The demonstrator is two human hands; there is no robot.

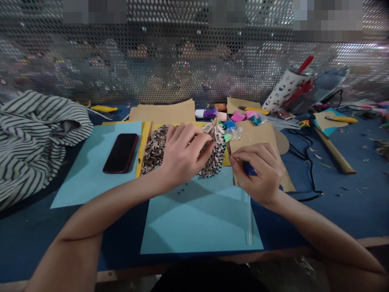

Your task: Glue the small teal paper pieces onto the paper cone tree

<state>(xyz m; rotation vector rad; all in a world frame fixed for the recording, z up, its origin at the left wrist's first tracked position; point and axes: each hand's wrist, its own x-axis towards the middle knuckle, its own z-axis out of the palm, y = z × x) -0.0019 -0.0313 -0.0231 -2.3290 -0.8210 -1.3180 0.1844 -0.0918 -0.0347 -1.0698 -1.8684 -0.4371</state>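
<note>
- Head view: shell-covered piece (pixel 215 156), rounded, pointed top, dark-blue tips, sits between both hands at far side of front blue sheet (pixel 197 223).
- Left hand (pixel 182 152): curled over piece's left side; whether its grip holds the piece or just touches, cannot tell.
- Right hand (pixel 263 172): just right of the piece, thumb and finger pinched narrow; cannot tell if something tiny sits between.
- Edges: front sheet ends just short of tabletop (pixel 349 215) near edge; clear tube (pixel 249 223) lies along its right side.
- Room: near half of front sheet, bounded by both forearms. Far side tighter: brown paper (pixel 165 111) and colored packets (pixel 238 117) just beyond the piece, mesh panel (pixel 170 85) behind.
- Left: seed-shell pile (pixel 152 156) beside left hand, then phone (pixel 120 153).
- Hidden: piece's left side and part of pile, by left hand. Dark-blue item (pixel 249 168) partly covered by right hand, identity unclear.
- Cut off: striped cloth (pixel 39 138) at left border, both forearms low.
- Hard to make out: blurry shapes behind mesh.
</note>
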